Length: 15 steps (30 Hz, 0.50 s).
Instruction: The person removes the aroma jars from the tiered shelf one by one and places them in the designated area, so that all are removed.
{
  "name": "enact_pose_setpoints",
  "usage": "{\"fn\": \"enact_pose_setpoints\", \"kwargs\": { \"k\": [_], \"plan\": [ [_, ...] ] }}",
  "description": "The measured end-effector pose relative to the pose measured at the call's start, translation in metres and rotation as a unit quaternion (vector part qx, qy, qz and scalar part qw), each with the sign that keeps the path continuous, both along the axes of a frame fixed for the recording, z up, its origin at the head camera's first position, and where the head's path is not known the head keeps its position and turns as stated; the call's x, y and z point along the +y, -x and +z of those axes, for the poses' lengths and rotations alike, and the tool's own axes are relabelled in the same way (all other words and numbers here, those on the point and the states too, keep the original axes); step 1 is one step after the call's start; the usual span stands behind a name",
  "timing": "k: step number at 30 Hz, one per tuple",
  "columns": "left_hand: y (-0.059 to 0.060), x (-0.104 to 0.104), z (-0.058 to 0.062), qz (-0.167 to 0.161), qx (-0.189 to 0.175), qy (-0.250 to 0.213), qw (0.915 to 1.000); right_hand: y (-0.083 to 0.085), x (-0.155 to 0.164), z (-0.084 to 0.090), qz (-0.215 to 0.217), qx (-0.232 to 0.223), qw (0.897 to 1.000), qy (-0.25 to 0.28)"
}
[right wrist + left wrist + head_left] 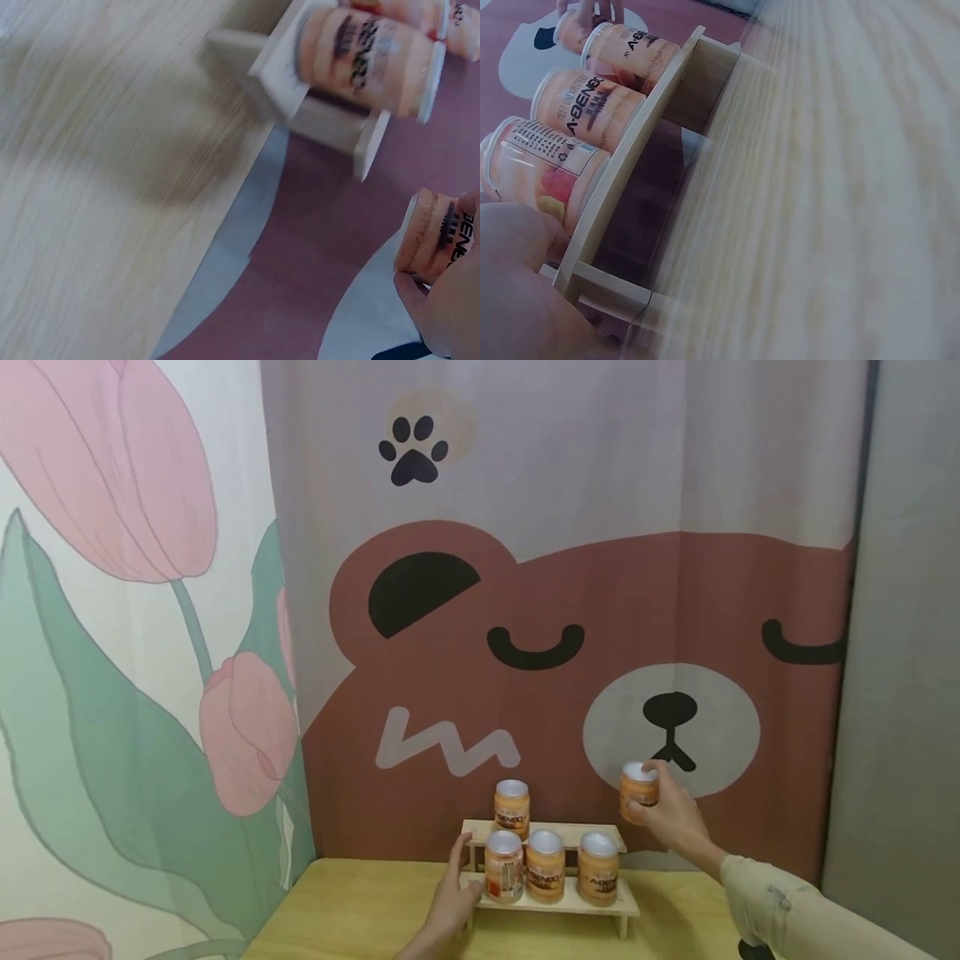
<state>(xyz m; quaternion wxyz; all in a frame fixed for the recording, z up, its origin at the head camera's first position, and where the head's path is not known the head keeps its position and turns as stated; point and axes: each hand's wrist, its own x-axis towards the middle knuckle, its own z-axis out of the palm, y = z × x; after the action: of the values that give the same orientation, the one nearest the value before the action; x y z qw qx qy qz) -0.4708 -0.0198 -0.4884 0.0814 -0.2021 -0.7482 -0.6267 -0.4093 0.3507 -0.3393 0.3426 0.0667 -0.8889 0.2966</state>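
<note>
An orange can (639,793) is held in the curled fingers of the right hand (671,814), in the air above the right end of the wooden rack (551,902) at the bench's back edge. The rack's left end is steadied by the left hand (452,897), its fingers laid fairly straight against it. A placing step is judged to be in hand, and lowering the can upright onto the free upper tier beside the lone can (512,807) is called for.

In the right wrist view, motion is blurring the rack (330,112) and the can (367,56) lying on it, and the right hand (450,315) is running off the frame's corner. In the left wrist view, the left hand (517,292) is covering the rack's near end and blurring at the edge.
</note>
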Motion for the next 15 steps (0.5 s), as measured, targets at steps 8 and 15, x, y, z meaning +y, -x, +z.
{"fn": "enact_pose_setpoints", "kwargs": {
  "k": [8,15],
  "plan": [
    [-0.004,-0.002,0.004,-0.004,-0.012,-0.007,0.9999,-0.006,0.029,-0.01,-0.026,0.004,0.999,-0.018],
    [-0.004,0.001,0.001,-0.008,-0.003,-0.009,0.9999,-0.014,0.051,-0.02,-0.036,0.004,0.999,-0.038]
  ]
}}
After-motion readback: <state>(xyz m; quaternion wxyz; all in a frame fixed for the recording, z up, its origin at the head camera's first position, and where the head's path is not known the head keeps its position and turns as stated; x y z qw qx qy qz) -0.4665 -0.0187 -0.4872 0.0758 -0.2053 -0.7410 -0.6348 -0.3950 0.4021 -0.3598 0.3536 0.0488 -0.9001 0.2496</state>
